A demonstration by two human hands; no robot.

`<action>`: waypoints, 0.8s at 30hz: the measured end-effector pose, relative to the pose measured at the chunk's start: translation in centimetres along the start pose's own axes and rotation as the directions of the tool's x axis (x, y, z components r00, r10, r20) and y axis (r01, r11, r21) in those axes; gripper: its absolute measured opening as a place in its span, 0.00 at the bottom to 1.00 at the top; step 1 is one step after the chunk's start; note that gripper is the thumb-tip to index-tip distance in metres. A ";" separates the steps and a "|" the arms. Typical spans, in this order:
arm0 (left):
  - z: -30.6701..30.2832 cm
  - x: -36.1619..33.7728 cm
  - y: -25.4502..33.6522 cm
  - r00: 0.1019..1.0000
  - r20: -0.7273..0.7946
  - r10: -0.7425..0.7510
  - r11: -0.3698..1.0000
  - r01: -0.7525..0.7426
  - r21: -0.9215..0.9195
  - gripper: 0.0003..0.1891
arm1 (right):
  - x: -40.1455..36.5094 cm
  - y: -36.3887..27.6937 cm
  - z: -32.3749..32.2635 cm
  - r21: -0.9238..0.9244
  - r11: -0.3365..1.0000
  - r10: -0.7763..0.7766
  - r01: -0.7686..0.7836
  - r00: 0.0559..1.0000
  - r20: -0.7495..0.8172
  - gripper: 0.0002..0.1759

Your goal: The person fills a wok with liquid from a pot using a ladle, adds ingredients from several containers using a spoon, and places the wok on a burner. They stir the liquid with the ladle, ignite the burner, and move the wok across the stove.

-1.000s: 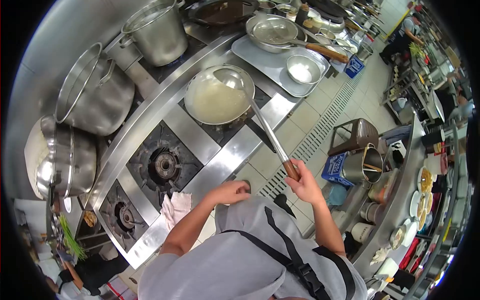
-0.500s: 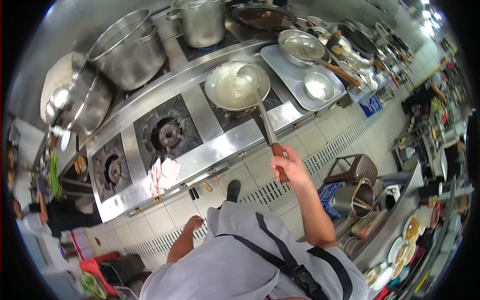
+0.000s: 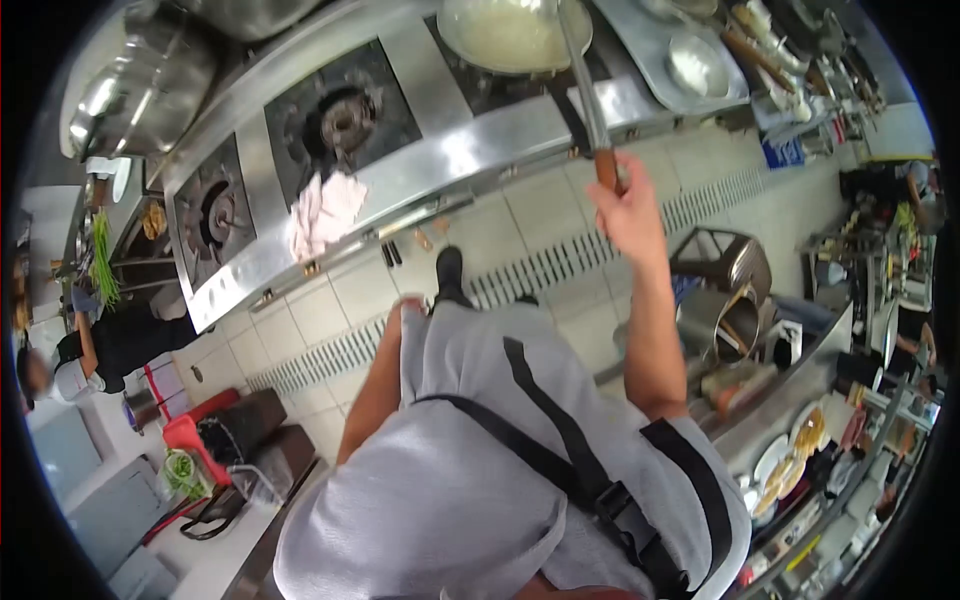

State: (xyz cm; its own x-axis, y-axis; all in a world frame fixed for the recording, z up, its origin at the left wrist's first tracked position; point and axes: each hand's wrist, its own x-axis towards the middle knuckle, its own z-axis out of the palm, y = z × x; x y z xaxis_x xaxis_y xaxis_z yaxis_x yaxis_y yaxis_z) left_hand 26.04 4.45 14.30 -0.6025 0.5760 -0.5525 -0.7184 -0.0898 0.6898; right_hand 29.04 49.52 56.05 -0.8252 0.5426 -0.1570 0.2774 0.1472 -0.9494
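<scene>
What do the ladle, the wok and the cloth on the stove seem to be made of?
The ladle in the right hand: shiny grey shaft, likely steel; brown matte grip, probably wood. The wok: pale reflective rim, seemingly polished metal. The cloth: pinkish, soft folds, looks like woven fabric.

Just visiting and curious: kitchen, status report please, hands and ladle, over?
Right hand shut on ladle handle, shaft reaching over the wok. Left hand low at the side, mostly hidden. Pink cloth on stove edge, apart from ladle.
</scene>
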 end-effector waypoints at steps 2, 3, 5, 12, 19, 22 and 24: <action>13.3 -2.7 14.3 0.951 -0.103 -0.292 0.854 0.308 0.420 0.20 | -0.4 -0.1 1.2 -0.030 0.999 0.032 -0.033 0.999 -0.036 0.27; 13.3 -1.5 15.2 0.916 -0.022 -0.400 0.795 0.359 0.488 0.26 | 0.1 0.1 1.6 -0.069 0.998 0.002 -0.006 0.998 -0.062 0.27; 16.7 -1.4 19.5 0.915 0.095 -0.392 0.719 0.240 0.652 0.26 | 0.7 -0.1 2.5 -0.077 0.997 -0.015 0.006 0.994 -0.105 0.28; 16.1 4.2 19.1 0.909 0.407 -0.087 0.137 -0.394 0.909 0.17 | 1.1 -1.8 4.5 0.005 0.997 0.083 -0.083 0.984 -0.156 0.28; 14.3 5.3 19.9 0.951 0.194 -0.239 0.359 -0.099 0.928 0.24 | 0.5 -2.6 5.6 0.047 0.990 0.136 -0.130 0.972 -0.191 0.28; 10.4 -0.8 22.9 0.984 -0.033 -0.175 0.424 0.105 0.900 0.36 | -0.2 -2.6 5.4 0.051 0.987 0.160 -0.153 0.967 -0.197 0.28; 7.7 -4.9 23.1 0.998 -0.054 -0.043 0.411 0.066 0.909 0.22 | -0.3 -2.5 4.5 -0.002 0.991 0.128 -0.133 0.962 -0.241 0.28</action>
State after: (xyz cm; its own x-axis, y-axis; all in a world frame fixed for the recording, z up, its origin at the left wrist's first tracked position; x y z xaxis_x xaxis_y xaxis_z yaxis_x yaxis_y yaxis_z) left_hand 15.05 5.81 36.53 -0.5891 0.5349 -0.6057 -0.0194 0.7400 0.6724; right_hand 26.37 45.24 57.22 -0.6395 0.7404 -0.2070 0.3855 0.0758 -0.9196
